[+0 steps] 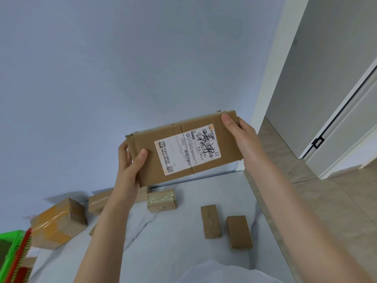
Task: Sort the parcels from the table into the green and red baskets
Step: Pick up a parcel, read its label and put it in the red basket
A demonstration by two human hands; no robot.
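Note:
A flat brown cardboard parcel point(183, 149) with a white shipping label is held up in the air above the white marble table point(179, 242), label facing me. My left hand point(130, 166) grips its left end, thumb on the front. My right hand point(239, 135) grips its right end, thumb on the top corner. The green basket point(11, 248) shows at the bottom left edge, with the red basket point(20, 260) rim right beside it; both are mostly cut off.
Several parcels lie on the table: a large yellow-taped box point(57, 223) at left, a taped box point(98, 201) behind my left arm, a small taped one point(161, 200) in the middle, two small brown boxes point(210, 221) point(238, 232) at right. Blue wall behind, floor and door to the right.

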